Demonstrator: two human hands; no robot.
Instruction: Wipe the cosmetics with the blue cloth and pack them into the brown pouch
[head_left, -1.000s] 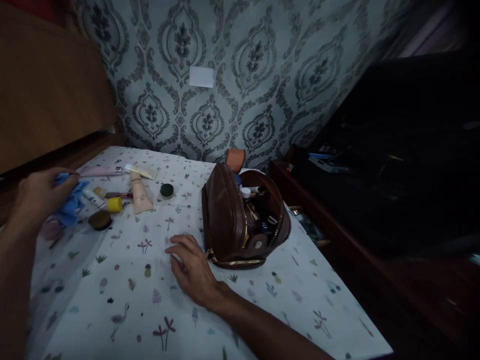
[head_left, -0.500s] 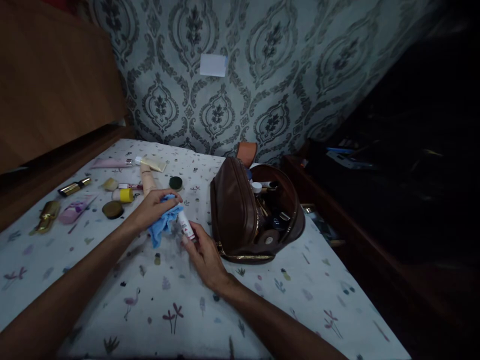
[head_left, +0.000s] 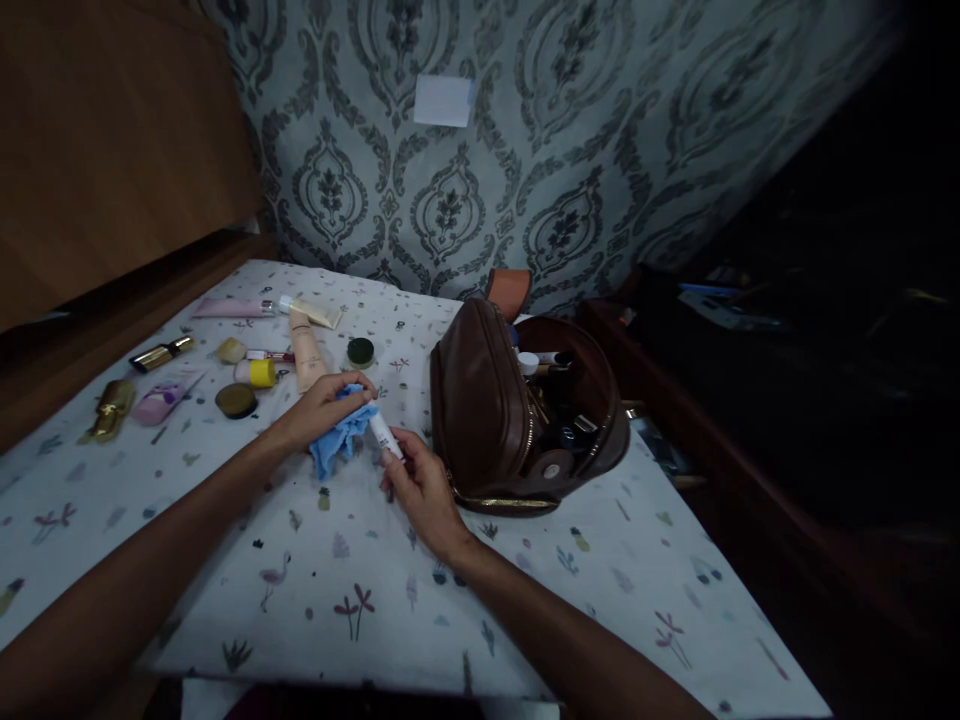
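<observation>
My left hand (head_left: pixel 334 405) is closed on a crumpled blue cloth (head_left: pixel 339 440), which meets the upper end of a small white tube (head_left: pixel 385 437). The lower end of that tube sits between the thumb and fingers of my right hand (head_left: pixel 424 490). Just right of my hands stands an open brown cosmetic bag (head_left: pixel 480 400) with its gold zip undone. Inside it are several items, among them a white-capped container (head_left: pixel 527 363). A beige tube (head_left: pixel 305 352) lies just beyond my left hand, near a round dark green-lidded jar (head_left: pixel 360 352).
Cosmetics lie at the left of the patterned cloth-covered table (head_left: pixel 420 640): a yellow-capped bottle (head_left: pixel 256 373), a round brown-lidded jar (head_left: pixel 236 401), a purple tube (head_left: pixel 166 397), a gold bottle (head_left: pixel 112 410) and more. A wooden cabinet (head_left: pixel 120 150) rises at left; a wallpapered wall (head_left: pixel 450 200) stands behind.
The camera view has shifted, so the table and bag appear slightly to the right and higher. Both hands still hold the cloth and the white tube, whose angle has changed slightly.
</observation>
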